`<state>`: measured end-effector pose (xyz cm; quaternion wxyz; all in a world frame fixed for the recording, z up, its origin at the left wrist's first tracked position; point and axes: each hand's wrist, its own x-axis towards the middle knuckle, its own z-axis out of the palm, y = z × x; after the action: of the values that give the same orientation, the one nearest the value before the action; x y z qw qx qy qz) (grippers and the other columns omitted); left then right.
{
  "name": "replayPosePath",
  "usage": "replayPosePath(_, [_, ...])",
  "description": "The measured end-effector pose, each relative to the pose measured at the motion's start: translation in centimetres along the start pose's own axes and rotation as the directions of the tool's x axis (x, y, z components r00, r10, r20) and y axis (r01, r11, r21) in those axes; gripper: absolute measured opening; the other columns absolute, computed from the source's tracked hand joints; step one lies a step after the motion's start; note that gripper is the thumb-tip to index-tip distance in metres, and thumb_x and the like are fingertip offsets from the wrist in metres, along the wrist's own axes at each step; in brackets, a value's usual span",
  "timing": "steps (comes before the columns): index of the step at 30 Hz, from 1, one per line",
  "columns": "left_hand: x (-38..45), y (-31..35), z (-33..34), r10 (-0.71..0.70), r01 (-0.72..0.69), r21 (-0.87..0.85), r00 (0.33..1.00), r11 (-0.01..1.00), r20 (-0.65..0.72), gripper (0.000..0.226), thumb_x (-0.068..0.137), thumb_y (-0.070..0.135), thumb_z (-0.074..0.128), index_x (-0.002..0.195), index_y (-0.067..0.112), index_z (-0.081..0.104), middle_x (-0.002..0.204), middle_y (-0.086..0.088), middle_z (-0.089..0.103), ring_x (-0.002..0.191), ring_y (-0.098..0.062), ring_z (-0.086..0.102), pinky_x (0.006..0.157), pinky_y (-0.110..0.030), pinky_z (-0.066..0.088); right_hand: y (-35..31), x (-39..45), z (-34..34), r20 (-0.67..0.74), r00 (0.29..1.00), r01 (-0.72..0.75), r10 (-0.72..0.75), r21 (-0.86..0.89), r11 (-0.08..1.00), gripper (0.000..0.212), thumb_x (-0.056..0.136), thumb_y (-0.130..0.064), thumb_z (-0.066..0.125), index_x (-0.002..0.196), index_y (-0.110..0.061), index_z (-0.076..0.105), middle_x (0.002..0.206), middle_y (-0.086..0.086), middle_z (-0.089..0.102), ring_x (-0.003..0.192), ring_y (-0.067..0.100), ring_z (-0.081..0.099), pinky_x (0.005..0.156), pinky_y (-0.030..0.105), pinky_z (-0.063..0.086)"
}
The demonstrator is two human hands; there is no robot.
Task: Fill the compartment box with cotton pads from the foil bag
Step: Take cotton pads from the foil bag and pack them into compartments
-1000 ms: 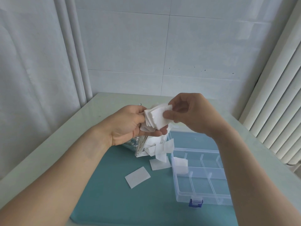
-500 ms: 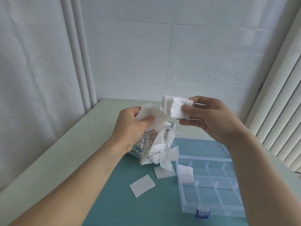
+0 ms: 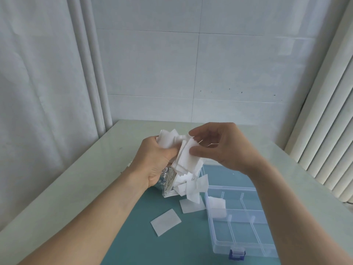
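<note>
Head view: cotton pads (image 3: 188,159) pinched between both hands, left (image 3: 158,165) and right (image 3: 219,148), above foil bag (image 3: 168,180).

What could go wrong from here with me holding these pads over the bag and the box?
1. The stack of pads pinched in your right hand looks fanned out; loose ones could slip and land on the mat, as two pads already have.
2. Your left hand holds a crumpled bunch above the foil bag, whose pads already spill out; nudging it may scatter more.
3. Only one compartment of the box holds pads, so a dropped stack might land across dividers.
</note>
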<state>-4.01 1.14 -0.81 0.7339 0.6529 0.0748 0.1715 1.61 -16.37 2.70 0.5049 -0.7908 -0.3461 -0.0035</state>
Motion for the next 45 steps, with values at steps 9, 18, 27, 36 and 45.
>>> replayPosePath(9, [0.1, 0.1, 0.0, -0.057, 0.057, 0.016, 0.998, 0.998, -0.006, 0.028, 0.085, 0.03, 0.076, 0.096, 0.004, 0.072, 0.086, -0.011, 0.075, 0.075, -0.023, 0.071, 0.058, -0.029, 0.055, 0.4, 0.2, 0.5, 0.007, 1.0, -0.009, 0.009, 0.0, 1.0, 0.017, 0.078, -0.004, 0.08, 0.09, -0.015, 0.075, 0.084, 0.001, 0.076, 0.072, 0.013, 0.067, 0.067, 0.023, 0.055])
replayPosePath(18, [0.3, 0.7, -1.1, 0.113, -0.106, 0.251, 0.993, 0.962, -0.014, 0.023, 0.09, 0.026, 0.073, 0.079, 0.006, 0.069, 0.07, -0.006, 0.057, 0.063, -0.014, 0.056, 0.063, -0.023, 0.046, -0.7, -0.5, -1.9, -0.029, 0.999, -0.021, 0.022, 0.02, 1.0, 0.017, 0.078, 0.0, 0.079, 0.082, -0.017, 0.077, 0.086, 0.001, 0.077, 0.081, 0.025, 0.074, 0.077, 0.034, 0.058])
replayPosePath(27, [-0.3, 1.6, -0.8, 0.098, -0.166, 0.392, 0.977, 0.905, 0.189, 0.055, 0.096, 0.047, 0.055, 0.058, 0.014, 0.032, 0.051, 0.004, 0.023, 0.051, -0.01, 0.023, 0.052, -0.019, 0.03, 0.7, 0.1, -0.4, 0.006, 0.999, -0.037, 0.038, -0.108, 0.993, 0.03, 0.083, -0.018, 0.079, 0.11, -0.028, 0.073, 0.105, -0.012, 0.072, 0.078, 0.017, 0.068, 0.077, 0.027, 0.055])
replayPosePath(36, [-0.2, 1.3, -0.8, -0.064, 0.041, 0.119, 0.978, 0.992, 0.197, 0.031, 0.105, 0.018, 0.047, 0.099, -0.005, 0.067, 0.089, -0.021, 0.071, 0.077, -0.025, 0.071, 0.063, -0.03, 0.061, 0.3, -0.2, -1.6, 0.05, 0.997, -0.069, 0.064, 0.116, 0.991, 0.008, 0.085, -0.003, 0.075, 0.086, -0.007, 0.068, 0.083, 0.017, 0.073, 0.075, 0.025, 0.068, 0.074, 0.038, 0.058])
replayPosePath(45, [-0.9, 1.0, 1.0, -0.226, 0.25, -0.108, 0.955, 0.962, 0.193, 0.035, 0.105, 0.014, 0.039, 0.112, -0.004, 0.069, 0.108, -0.022, 0.069, 0.092, -0.033, 0.064, 0.088, -0.046, 0.05, 0.5, -0.2, 0.1, 0.099, 0.992, -0.087, 0.078, 0.087, 0.992, 0.01, 0.082, -0.013, 0.082, 0.088, -0.014, 0.074, 0.083, 0.003, 0.078, 0.075, 0.017, 0.07, 0.077, 0.032, 0.053])
